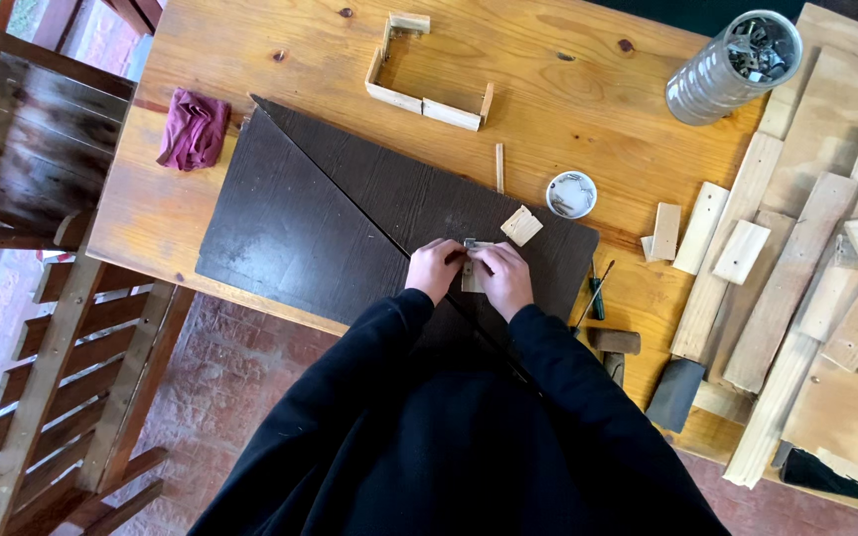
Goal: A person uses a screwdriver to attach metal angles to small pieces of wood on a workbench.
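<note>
Both hands — left hand (434, 268), right hand (504, 279) — pinch a small wood piece (472, 281).

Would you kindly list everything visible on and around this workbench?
Wooden table: one, orange-brown, centre.
Dark board: one, brown-black, on the table.
Cloth: one, maroon, left of the board.
Open wood frame: one, pale, far side.
Plastic jar: one, clear, holding metal bits, top right.
Small round tin: one, white.
Wood offcuts: many, pale, right side.
Screwdriver: one, green-handled.
Small wood block: one, pale, on the board.
Chairs: wooden, left.
Left hand, right hand: both on a small wood piece.
</note>
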